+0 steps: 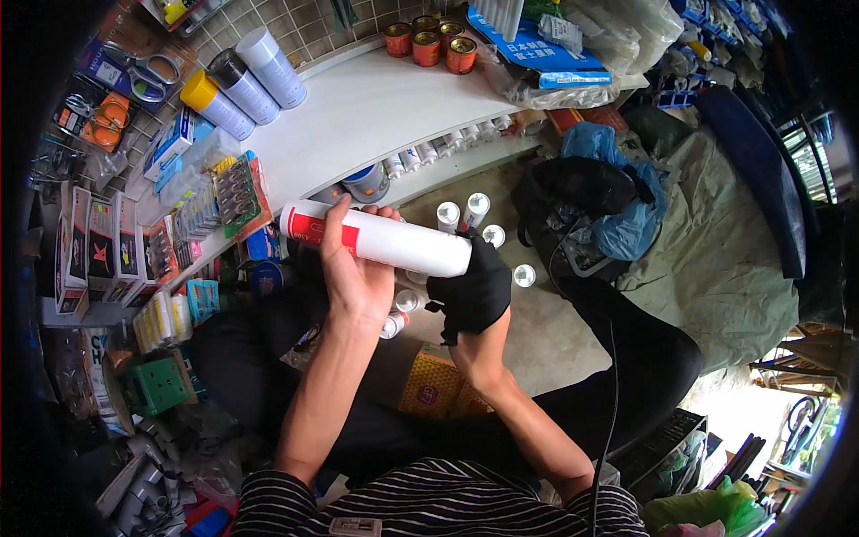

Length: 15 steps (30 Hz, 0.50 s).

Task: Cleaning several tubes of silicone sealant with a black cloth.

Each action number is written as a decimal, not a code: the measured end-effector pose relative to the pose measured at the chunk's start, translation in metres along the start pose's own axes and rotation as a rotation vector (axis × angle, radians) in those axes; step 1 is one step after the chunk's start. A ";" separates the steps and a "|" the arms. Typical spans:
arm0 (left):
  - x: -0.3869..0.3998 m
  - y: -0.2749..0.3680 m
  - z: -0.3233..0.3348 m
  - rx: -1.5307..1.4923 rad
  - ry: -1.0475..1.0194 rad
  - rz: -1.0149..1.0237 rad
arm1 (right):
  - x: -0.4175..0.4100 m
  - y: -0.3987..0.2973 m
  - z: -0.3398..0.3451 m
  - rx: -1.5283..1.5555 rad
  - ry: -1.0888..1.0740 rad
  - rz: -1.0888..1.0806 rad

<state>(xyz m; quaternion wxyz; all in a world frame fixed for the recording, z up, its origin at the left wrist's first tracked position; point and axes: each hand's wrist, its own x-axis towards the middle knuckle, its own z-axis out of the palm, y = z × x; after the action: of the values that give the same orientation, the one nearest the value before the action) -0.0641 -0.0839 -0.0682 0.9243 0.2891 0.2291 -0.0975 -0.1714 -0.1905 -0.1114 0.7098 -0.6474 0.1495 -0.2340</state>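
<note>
A white sealant cartridge (416, 246) with a red printed panel lies nearly level between my two hands, above the floor. My bare left hand (356, 272) grips it towards its left end, thumb across the near side and fingertips showing over the far side. Black fabric, a glove or a cloth, covers my right hand (473, 285), which is closed around the cartridge's right end and hides it. Beyond and below stand several similar cartridges on the concrete floor, among them one upright cartridge (524, 275) at the right and a tilted one (394, 325) nearer me.
A white shelf (349, 114) carries spray cans (245, 90) and small red tins (426, 48). Boxed goods (107, 248) crowd the left. A yellow carton (429, 389) sits between my legs. To the right are a black bag (537, 201) and a grey tarp (725, 268).
</note>
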 end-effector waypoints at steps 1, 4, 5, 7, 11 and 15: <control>-0.002 -0.004 0.000 0.001 -0.001 0.000 | 0.002 0.001 -0.004 0.001 0.001 -0.001; -0.013 -0.014 0.007 0.240 -0.151 0.392 | 0.011 -0.010 -0.018 0.129 -0.245 0.255; -0.018 -0.015 0.009 0.243 -0.150 0.391 | 0.011 -0.005 -0.021 0.131 -0.243 0.258; -0.025 -0.017 0.013 0.392 -0.287 0.510 | 0.014 0.003 -0.028 0.043 -0.345 0.230; -0.023 -0.016 0.014 0.343 -0.315 0.454 | 0.011 -0.002 -0.021 -0.227 -0.191 0.002; -0.029 -0.014 0.014 0.412 -0.394 0.304 | 0.013 -0.012 -0.020 -0.652 -0.208 -0.376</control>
<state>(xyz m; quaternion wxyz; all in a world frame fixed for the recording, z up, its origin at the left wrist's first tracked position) -0.0888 -0.1018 -0.0505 0.8769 0.4768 -0.0245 -0.0566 -0.1729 -0.2151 -0.1005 0.4231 -0.8753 0.0219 -0.2333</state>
